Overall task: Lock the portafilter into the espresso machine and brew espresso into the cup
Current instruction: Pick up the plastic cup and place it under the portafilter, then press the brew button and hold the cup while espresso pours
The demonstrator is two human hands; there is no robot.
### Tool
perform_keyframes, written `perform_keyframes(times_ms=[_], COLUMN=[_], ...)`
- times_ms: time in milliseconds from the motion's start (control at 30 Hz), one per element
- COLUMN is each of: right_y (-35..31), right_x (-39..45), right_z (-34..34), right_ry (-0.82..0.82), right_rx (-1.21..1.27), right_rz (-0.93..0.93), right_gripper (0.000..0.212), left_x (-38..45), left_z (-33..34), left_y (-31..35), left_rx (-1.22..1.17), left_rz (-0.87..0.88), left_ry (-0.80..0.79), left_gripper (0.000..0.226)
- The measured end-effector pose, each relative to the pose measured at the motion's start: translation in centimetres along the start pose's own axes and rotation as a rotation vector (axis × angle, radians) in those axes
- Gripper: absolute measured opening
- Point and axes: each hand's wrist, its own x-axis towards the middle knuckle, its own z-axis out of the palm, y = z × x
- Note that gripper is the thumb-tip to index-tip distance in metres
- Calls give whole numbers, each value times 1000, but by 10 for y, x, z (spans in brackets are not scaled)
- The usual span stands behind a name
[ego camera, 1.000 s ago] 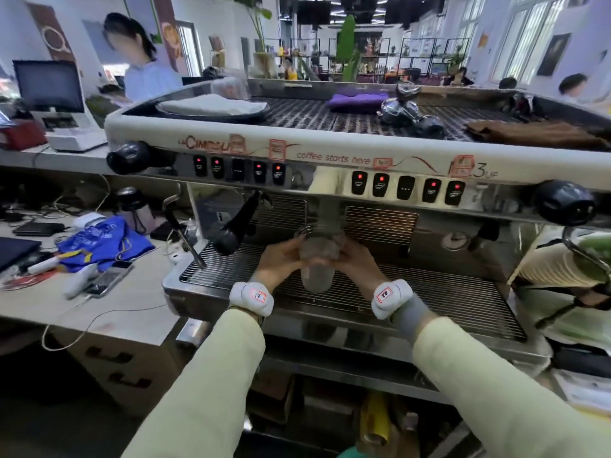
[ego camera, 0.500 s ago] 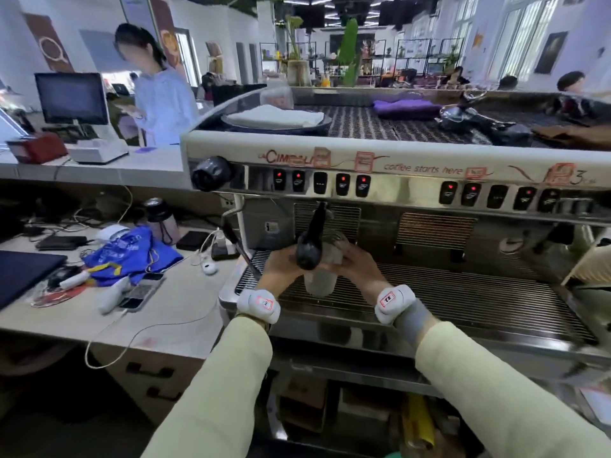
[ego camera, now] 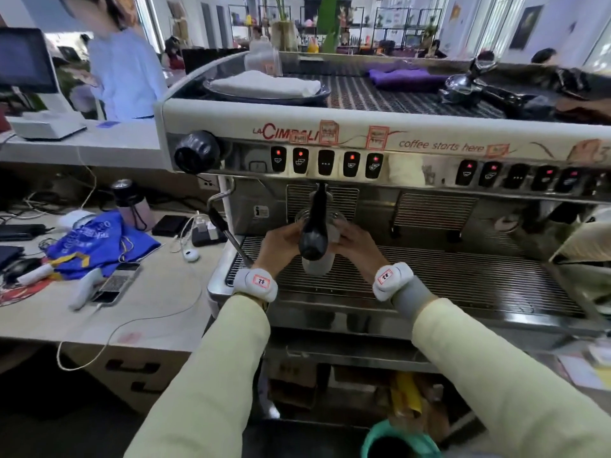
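A clear plastic cup point(ego camera: 317, 264) stands on the drip grate point(ego camera: 463, 276) of the espresso machine point(ego camera: 330, 133), under the left brew group. My left hand point(ego camera: 279, 244) and my right hand point(ego camera: 355, 244) wrap it from either side. The portafilter's black handle point(ego camera: 314, 226) juts straight toward me from the group above and hides the cup's middle. A row of lit brew buttons point(ego camera: 325, 161) sits just above the handle.
A steam wand point(ego camera: 228, 226) angles down at the machine's left edge. Left counter holds a blue bag point(ego camera: 99, 242), a phone point(ego camera: 114, 287), cables and a small bottle point(ego camera: 130, 203). Cloths and spare portafilters point(ego camera: 479, 87) lie on the machine top. A person stands behind the counter.
Both hands carried the cup leftward along the grate to under the left group. The view shifted left too, so the portafilter handle now covers the cup's centre.
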Motion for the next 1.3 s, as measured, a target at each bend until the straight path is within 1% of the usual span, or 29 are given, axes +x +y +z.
perform_keyframes(times_ms=[33,67,133,167,200,233,300,333,400,533,633,733,767,833,900,967,1033,1100,1167,1200,1233,1300], right_y=[0,2,3,2,2,2,2,2,0,-4,-12,-16,-18,-19,-19,-19,-21,-29,-43,-53,-62,-82], right_x=[0,1,4,5,6,6,6,6,6,4,-1,-4,-8,-12,-16,-26,-40,-57,-74,-82,-89,-97], right_z=[-1,-2,-3,-3,-3,-3,-3,-2,-1,1,-3,-8,-7,-7,-8,-12,-14,-17,-24,-27,-29,-32], right_ry=[1,5,15,13,8,7,1,-3,-10,-25,-7,90,127,146,157,230,316,427,535,581,634,714], right_rx=[9,22,27,26,24,16,10,10,15,1,31,51,38,-47,-176,-216,-141,-81,-97,-118,-139,-149], right_rz=[10,19,34,40,41,43,42,39,39,28,53,75,74,81,102,110,96,72,38,-14,-95,-292], right_gripper=[58,58,59,60,60,60,61,61,62,72,60,68,70,72,68,61,52,36,25,22,20,15], left_x=[0,-15,7,10,14,15,11,11,8,6,-4,-6,-11,-13,-12,-6,-6,-18,-29,-36,-40,-43], left_z=[1,-3,4,3,2,-1,-2,-1,-2,-5,-9,-12,-16,-18,-19,-16,-14,-12,-7,-5,-3,0], left_y=[-2,13,-3,-3,-5,-4,-4,-8,-8,-8,-5,-11,-10,-12,-17,-35,-39,-27,-18,-16,-17,-22], left_rx=[-42,-83,-64,-66,-60,-75,-84,-84,-101,-119,-143,-171,-156,-155,-182,-185,-151,-130,-73,-60,-85,-184], left_rz=[12,15,13,4,-8,-48,-41,-20,11,61,96,58,66,56,23,13,-27,-27,19,32,38,37], left_ry=[1,-12,-18,-16,-23,-16,-36,-27,-15,6,18,28,27,4,-30,-60,-56,-64,-63,-47,-42,-56], left_gripper=[41,42,42,50,65,69,38,34,35,37,40,47,49,58,71,75,70,48,34,30,29,43])
